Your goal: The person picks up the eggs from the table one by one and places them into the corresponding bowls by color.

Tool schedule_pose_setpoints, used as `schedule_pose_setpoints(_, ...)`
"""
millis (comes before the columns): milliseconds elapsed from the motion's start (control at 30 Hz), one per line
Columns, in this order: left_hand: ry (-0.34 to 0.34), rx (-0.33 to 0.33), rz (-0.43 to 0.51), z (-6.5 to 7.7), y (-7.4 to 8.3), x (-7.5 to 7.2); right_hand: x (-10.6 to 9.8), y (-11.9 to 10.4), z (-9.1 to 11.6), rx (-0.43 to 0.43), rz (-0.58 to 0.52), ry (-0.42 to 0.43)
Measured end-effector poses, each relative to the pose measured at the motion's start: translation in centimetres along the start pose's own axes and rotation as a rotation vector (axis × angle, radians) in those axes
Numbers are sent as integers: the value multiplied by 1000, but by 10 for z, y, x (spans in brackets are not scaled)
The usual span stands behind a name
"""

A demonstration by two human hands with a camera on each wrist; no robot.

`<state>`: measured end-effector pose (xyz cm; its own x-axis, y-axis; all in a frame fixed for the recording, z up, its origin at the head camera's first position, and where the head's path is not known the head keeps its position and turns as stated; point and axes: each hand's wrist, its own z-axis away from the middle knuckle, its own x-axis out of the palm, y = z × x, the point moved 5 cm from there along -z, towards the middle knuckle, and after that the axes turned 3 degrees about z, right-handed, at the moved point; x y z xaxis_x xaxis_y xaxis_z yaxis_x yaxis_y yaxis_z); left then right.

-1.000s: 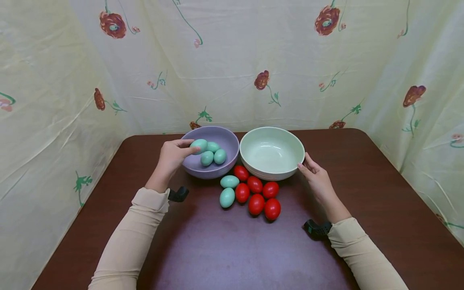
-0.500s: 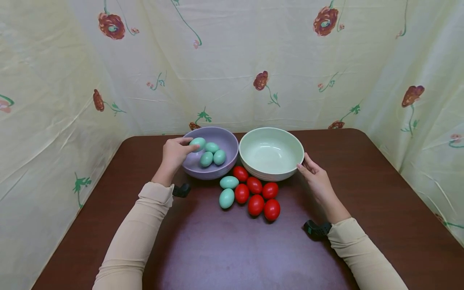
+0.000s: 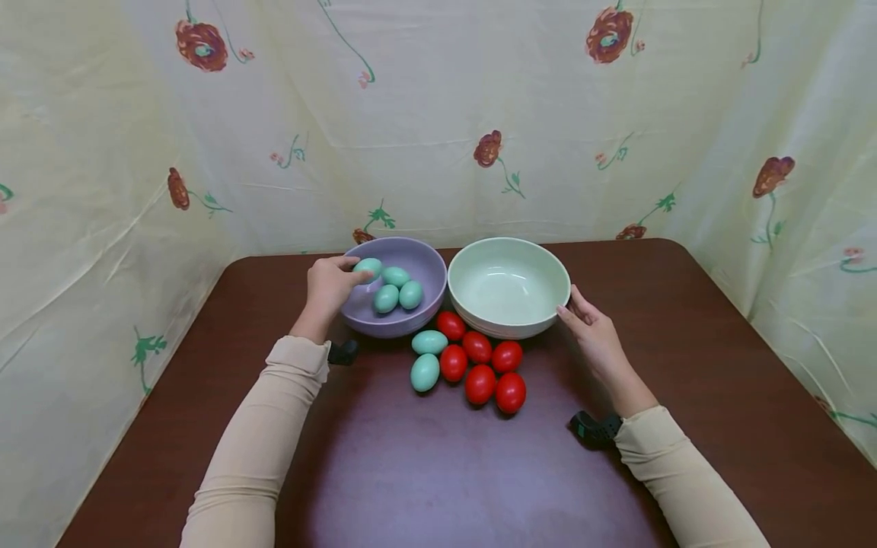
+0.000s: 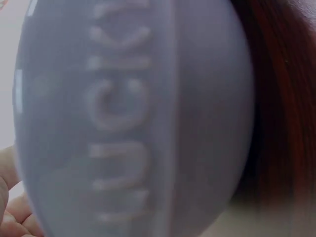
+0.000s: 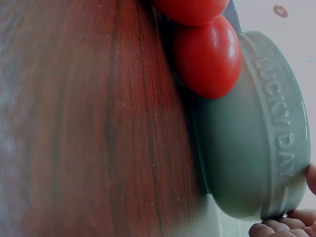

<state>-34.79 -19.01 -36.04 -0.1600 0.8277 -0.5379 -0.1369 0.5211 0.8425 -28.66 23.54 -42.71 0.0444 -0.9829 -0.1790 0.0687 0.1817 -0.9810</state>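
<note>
At the left rim of the purple bowl (image 3: 432, 308), my left hand (image 3: 329, 285) pinches a teal egg (image 3: 368, 269) between thumb and fingers. Beside it in the same bowl lie several more teal eggs (image 3: 395, 277). My right hand (image 3: 594, 335) grips the right rim of the pale green bowl (image 3: 508, 330), which holds nothing. The left wrist view is filled by the purple bowl's wall (image 4: 207, 118), so the pinched egg is hidden there. In the right wrist view, fingers (image 5: 289, 224) touch the green bowl's side (image 5: 232, 148), marked with raised letters.
Several red eggs (image 3: 480, 384) and two teal eggs (image 3: 425, 373) lie on the dark wooden table (image 3: 425, 472) in front of the bowls. Both bowls stand side by side near the table's back edge. A flowered cloth (image 3: 411, 114) hangs behind.
My left hand has moved the pinched egg slightly left and down into the purple bowl. The right hand stays on the green bowl's rim. The head view has shifted slightly.
</note>
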Motion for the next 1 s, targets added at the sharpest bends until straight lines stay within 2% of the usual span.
schedule_pose_setpoints(233, 1, 24, -55, -3, -7, 3, 1, 0, 1, 16, -1, 11)
schedule_pose_setpoints(500, 28, 92, -147, -9, -9, 8, 2, -2, 2, 10, 3, 11)
schedule_pose_setpoints(700, 10, 75, -171, -12, -11, 11, 2, -2, 1, 5, 0, 9)
schedule_pose_setpoints(1000, -64, 76, -248, -15, -7, 14, 1, -3, 2, 4, -1, 9)
